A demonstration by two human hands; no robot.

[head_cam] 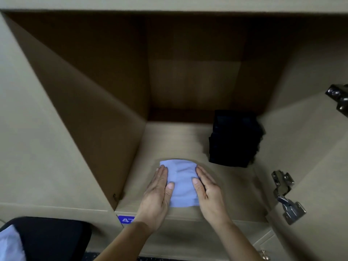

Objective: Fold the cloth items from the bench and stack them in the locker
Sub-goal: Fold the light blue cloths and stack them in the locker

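Head view is looking down into an open locker (94, 113), and both forearms are extending into it side by side from the lower edge of the frame. The left hand (160, 191) is lying flat with its fingers straight and together, pointing toward the back. It is pressing against the left side of a folded light blue cloth (183, 187), with its thumb resting on top of the fabric. The right hand (207, 189) is mirroring that pose on the cloth's right side, fingers straight and thumb lying over the top. Neither hand is curling round the cloth.

The cloth is sitting on the locker floor just inside the front edge, between the two hands. Farther back and to the right, well apart from the hands, a folded black stack (233, 138) is sitting against the right wall. A metal hinge (286, 198) is showing at the right, and a second hinge (339, 97) is showing above it. A blue label (125, 220) is sitting on the front edge beside the left wrist.
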